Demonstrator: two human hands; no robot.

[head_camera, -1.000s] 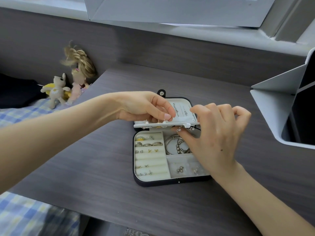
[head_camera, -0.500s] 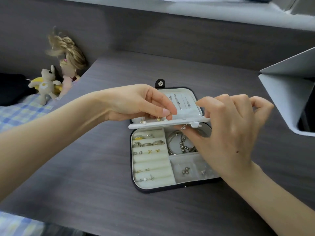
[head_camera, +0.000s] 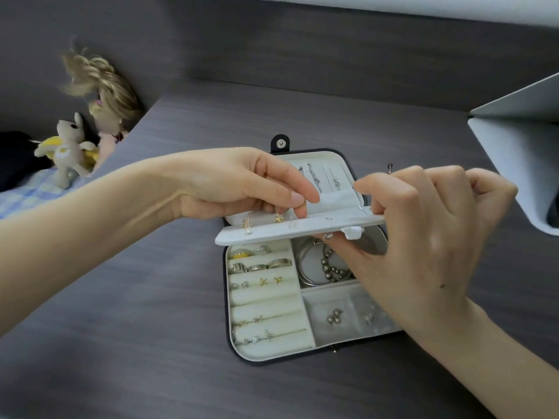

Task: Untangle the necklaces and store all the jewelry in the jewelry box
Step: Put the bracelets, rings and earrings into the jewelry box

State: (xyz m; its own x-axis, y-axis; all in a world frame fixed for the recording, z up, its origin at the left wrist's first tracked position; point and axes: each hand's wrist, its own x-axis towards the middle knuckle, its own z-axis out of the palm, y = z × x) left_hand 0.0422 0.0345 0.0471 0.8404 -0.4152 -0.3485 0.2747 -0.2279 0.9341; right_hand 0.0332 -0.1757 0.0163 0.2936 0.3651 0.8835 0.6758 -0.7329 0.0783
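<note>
Two grips on the earring flap point(head_camera: 272, 234) over the jewelry box point(head_camera: 263, 302): left hand point(head_camera: 242, 182) pinching its top, right hand point(head_camera: 423, 237) clamping its end; level holding suits best.

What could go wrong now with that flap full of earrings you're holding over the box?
1. The earring panel, gripped at one end by the right hand, could tip, and the gold earrings by the fingertips of the left hand might slip out.
2. Folding it down may pinch the beaded bracelet heaped underneath.
3. A small piece lying on the desk behind the right hand could be forgotten.
</note>
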